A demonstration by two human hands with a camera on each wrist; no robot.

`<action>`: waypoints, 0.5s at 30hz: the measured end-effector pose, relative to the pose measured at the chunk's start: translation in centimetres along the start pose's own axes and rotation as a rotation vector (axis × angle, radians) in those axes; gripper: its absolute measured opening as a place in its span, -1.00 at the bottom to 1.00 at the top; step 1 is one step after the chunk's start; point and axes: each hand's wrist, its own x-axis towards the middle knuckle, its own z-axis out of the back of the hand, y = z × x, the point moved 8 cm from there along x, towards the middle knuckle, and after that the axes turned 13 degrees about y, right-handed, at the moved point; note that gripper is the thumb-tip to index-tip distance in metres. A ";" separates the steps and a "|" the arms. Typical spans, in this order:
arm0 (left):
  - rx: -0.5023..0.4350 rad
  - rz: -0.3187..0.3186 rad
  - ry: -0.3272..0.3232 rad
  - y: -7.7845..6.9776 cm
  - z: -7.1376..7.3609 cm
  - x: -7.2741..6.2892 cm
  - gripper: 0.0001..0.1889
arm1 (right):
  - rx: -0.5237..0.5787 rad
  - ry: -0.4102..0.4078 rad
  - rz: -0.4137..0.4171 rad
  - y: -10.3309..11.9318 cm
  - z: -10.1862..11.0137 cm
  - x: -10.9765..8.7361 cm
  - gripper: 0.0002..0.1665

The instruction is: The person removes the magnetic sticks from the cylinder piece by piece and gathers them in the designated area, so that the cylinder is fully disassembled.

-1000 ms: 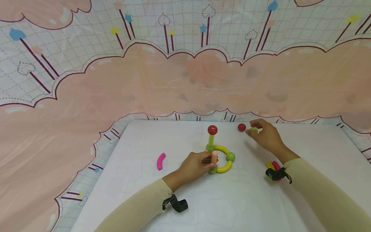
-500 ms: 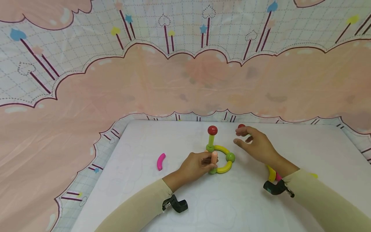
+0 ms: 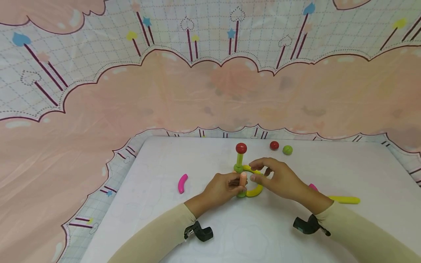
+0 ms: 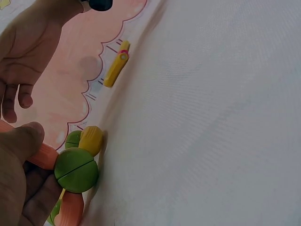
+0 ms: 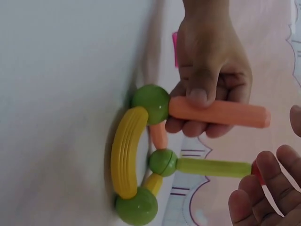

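Note:
My left hand [image 3: 221,188] pinches an upright orange rod [image 5: 244,115] between thumb and fingers. Its lower end joins a green ball [image 5: 150,104]. That ball belongs to a ring on the table, with yellow curved sticks [image 5: 127,155], other green balls and a second orange stick. At the ring's far side stands a light green rod [image 3: 240,159] topped by a red ball [image 3: 241,148]. My right hand [image 3: 283,179] hangs over the ring's right side, fingers loosely bent and apart, nothing between them. It hides the ring's right green ball in the head view.
A loose red ball [image 3: 274,145] and a loose green ball [image 3: 287,150] lie at the table's back edge. A pink curved stick [image 3: 182,183] lies on the left. Near my right forearm are a yellow rod [image 3: 346,199] and a partly hidden pink piece [image 3: 313,187].
My right hand has moved from the loose green ball at the back, left and nearer, to the ring. The loose balls show again behind it. My left hand has kept its grip and place.

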 end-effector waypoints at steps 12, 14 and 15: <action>0.008 -0.024 0.014 0.0 0.0 0.0 -0.61 | -0.036 0.055 0.084 1.4 -1.7 0.2 -0.55; 0.006 -0.024 0.015 0.0 0.0 0.0 -0.62 | -0.042 0.058 0.094 1.5 -1.8 0.3 -0.56; 0.003 -0.020 0.016 0.0 0.0 0.0 -0.63 | -0.044 0.058 0.095 1.5 -1.8 0.4 -0.57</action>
